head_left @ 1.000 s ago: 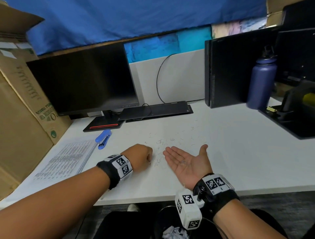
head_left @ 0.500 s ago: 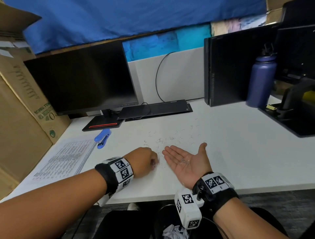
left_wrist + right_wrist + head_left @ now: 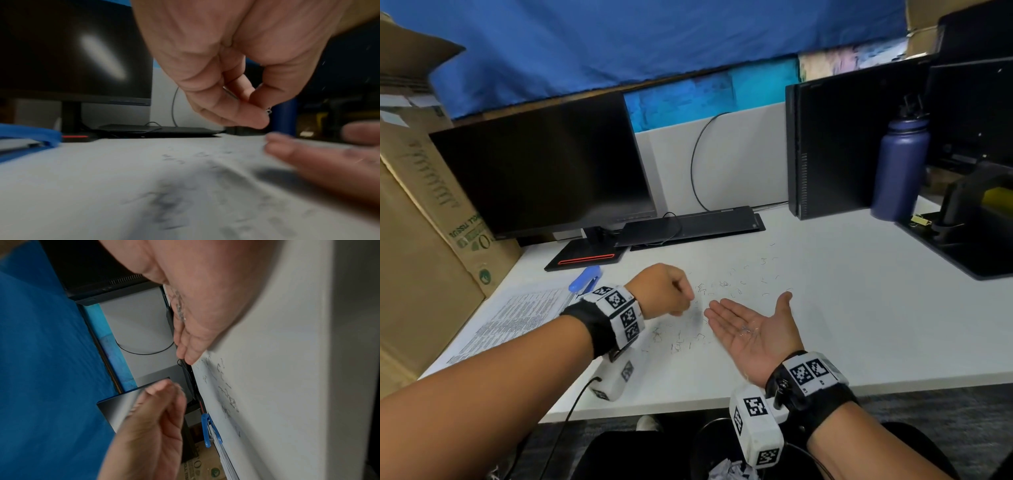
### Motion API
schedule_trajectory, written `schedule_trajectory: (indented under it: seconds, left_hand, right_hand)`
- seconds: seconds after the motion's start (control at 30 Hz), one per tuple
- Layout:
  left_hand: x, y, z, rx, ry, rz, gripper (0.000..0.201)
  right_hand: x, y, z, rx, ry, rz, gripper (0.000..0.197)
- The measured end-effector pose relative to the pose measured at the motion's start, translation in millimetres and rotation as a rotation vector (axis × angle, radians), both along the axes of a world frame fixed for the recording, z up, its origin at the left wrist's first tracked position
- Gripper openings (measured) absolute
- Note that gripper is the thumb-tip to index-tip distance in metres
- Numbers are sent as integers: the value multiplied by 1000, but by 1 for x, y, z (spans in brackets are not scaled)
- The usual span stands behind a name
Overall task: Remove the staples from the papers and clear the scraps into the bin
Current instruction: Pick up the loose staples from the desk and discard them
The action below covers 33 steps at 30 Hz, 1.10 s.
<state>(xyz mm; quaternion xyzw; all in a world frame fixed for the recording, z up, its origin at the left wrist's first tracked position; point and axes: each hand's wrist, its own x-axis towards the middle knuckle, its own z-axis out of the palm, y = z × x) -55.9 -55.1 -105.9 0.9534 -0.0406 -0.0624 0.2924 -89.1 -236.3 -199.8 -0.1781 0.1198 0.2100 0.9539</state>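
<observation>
Several loose staples [image 3: 722, 286] lie scattered over the white desk [image 3: 859, 325]. My left hand [image 3: 683, 301] hovers just above them with curled fingers. In the left wrist view its thumb and a finger [image 3: 246, 113] pinch a small staple [image 3: 268, 110]. My right hand [image 3: 751, 318] rests palm up and open to the right of it, with a few staples [image 3: 748, 329] in the palm, seen also in the right wrist view [image 3: 180, 308]. The stack of printed papers [image 3: 510, 318] lies at the desk's left. A bin [image 3: 726, 471] holding crumpled paper stands under the desk's front edge.
A blue stapler [image 3: 585, 279] lies beside the papers. A monitor [image 3: 541, 171], a flat black device [image 3: 688, 226], a computer case [image 3: 828, 150] and a purple bottle [image 3: 900, 171] line the back. A cardboard box [image 3: 421, 222] stands at the left, a black tray [image 3: 962, 246] at the right.
My left hand has lifted a little off the desk with its fingers pinched together. The right palm stays open and in the same place.
</observation>
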Motion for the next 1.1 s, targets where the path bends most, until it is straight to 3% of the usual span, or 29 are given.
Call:
schedule_trajectory:
  seconds: [0.1,0.23,0.37,0.5,0.6,0.73,0.83,0.9,0.97,1.07,1.1]
  left_hand:
    - [-11,-30,7,-252,83,-89,7]
    - [-20,-63,2,-265,150,-190,12]
    - [-20,-76,0,-146,115,-229,23]
    - [-18,-59,8,-42,-18,-233,12]
    - [-9,-27,13,2,-39,-136,11]
    - [1,36,8,168,51,50,20]
    - [-3,70,-8,303,210,123,18]
    - [-10,74,-19,400,273,97,21]
    - [-16,67,-25,492,234,3,34]
    - [-25,43,-30,529,114,-157,11]
    - [-26,36,-33,539,79,-197,12]
  right_hand:
    - [0,2,1,22,1,-20,105]
    - [-1,2,1,83,1,-40,78]
    - [0,3,1,92,32,-68,59]
    - [-1,4,0,22,14,-21,63]
    - [0,4,0,-13,22,-15,61]
    - [1,3,-2,-22,16,-2,60]
    - [1,3,-2,-32,18,1,61]
    - [1,2,-2,-34,16,2,63]
    - [1,2,-1,-36,12,3,65]
    - [-1,1,0,-34,9,3,69]
    - [-1,1,1,-33,10,0,70]
